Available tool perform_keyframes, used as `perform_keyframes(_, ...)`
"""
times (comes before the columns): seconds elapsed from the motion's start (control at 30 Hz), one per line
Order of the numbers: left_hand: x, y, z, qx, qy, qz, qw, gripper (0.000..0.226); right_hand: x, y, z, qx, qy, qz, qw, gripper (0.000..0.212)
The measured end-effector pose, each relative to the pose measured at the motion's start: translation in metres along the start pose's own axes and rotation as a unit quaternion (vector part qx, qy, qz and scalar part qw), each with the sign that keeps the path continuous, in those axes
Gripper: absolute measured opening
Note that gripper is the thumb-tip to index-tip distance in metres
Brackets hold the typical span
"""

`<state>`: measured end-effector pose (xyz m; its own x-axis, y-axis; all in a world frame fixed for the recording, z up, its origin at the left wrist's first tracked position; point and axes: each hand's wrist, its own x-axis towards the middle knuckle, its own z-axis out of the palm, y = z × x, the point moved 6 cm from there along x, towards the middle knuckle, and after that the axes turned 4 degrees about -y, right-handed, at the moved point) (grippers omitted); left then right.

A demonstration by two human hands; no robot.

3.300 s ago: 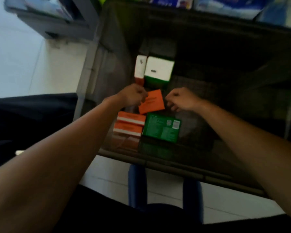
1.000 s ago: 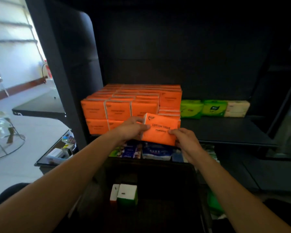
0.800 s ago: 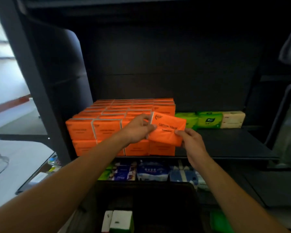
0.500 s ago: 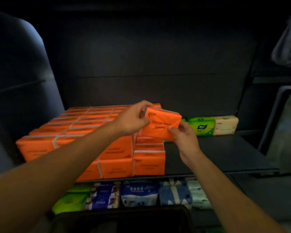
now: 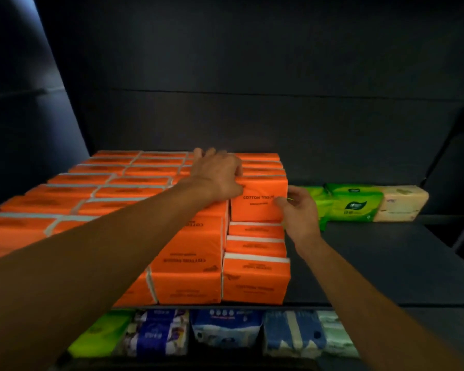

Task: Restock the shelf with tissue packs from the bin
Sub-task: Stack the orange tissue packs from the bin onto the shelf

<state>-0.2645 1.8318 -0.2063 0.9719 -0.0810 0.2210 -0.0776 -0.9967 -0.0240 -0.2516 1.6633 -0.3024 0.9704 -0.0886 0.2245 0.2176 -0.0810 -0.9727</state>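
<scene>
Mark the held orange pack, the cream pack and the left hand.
held orange pack [image 5: 255, 210], head view, front face
cream pack [image 5: 402, 202], head view, front face
left hand [image 5: 217, 170], head view, back of hand

This is a shop. A dark display shelf [image 5: 386, 263] is packed from 9 to 12 o'clock with tight rows of identical orange tissue packs [image 5: 134, 180]. Green packs [image 5: 351, 204] and a cream pack [image 5: 402, 202] sit at 3 o'clock. More wrapped packs [image 5: 225, 330], blue and white, line the board at 6 o'clock.
</scene>
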Motion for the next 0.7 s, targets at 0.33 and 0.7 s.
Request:
perform_keyframes(0.33,0.013,0.000,0.008,-0.033,-0.012,-0.005,0.999,0.047,0.007,0.007,0.002,-0.003,-0.011,-0.034,0.999,0.025)
perform_keyframes(0.7,0.002,0.004,0.004,-0.030,0.012,0.011,0.999,0.047,0.002,0.017,-0.003,0.015,-0.011,-0.004,1.000,0.027)
